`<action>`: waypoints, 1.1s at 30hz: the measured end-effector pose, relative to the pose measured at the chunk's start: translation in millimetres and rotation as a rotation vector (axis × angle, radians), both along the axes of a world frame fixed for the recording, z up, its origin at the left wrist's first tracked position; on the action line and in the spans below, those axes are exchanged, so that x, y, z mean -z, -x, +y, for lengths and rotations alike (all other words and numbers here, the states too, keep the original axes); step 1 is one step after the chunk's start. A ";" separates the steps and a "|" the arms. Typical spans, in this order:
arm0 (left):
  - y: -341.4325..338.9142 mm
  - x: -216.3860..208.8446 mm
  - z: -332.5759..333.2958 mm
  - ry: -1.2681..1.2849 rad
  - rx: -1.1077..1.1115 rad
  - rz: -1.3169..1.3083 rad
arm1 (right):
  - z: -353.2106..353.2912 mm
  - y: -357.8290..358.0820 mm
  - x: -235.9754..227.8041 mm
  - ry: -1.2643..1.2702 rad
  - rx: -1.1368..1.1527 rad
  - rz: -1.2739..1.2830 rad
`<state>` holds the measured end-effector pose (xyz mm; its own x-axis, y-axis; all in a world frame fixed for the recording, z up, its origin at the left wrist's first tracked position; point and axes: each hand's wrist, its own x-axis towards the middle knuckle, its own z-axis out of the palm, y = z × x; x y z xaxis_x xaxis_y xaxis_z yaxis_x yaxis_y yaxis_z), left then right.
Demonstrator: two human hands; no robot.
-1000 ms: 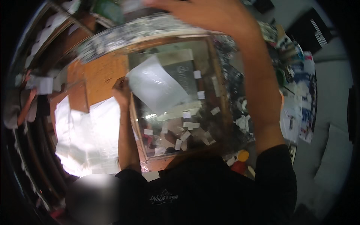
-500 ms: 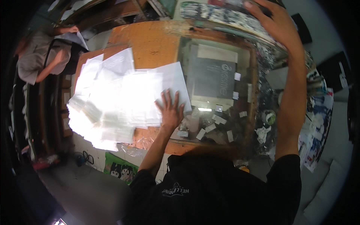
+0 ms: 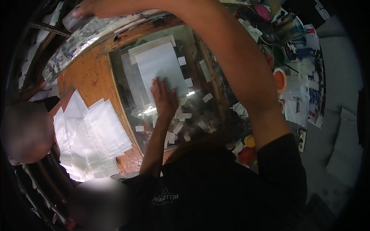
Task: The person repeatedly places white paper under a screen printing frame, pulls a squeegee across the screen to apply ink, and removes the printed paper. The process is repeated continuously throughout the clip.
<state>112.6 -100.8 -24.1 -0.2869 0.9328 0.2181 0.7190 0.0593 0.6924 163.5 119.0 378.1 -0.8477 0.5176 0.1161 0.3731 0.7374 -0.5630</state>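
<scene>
Messy tabletop point(image 3: 90, 75): my left hand point(image 3: 163, 96) now presses flat, open, on the white sheet point(image 3: 160, 65), right hand point(image 3: 90, 7) still gripping the raised frame point(image 3: 77, 38).

A white sheet point(image 3: 160, 69) is laid flat on the glass plate point(image 3: 127, 82), near its middle, and is pressed at its lower edge by the left hand point(image 3: 163, 98). A speckled grey frame point(image 3: 83, 36) is held raised and tilted above the plate's far edge by the right hand point(image 3: 90, 7).
</scene>
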 end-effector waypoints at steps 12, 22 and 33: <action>-16.5 -0.1 -24.3 0.179 0.051 0.339 | -21.5 -15.1 18.5 -0.224 0.154 0.173; 0.4 -114.4 -73.2 -0.338 -0.172 -0.847 | -116.8 -31.9 146.4 -0.417 0.231 0.160; 7.7 -51.6 -113.4 0.268 -0.776 -1.936 | 31.6 24.0 327.4 -0.287 0.147 -0.006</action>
<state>104.9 -214.2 27.5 -0.1820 0.4888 -0.8532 -0.9539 0.1229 0.2739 139.5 150.6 50.7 -0.7672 0.5817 0.2702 0.4905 0.8035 -0.3372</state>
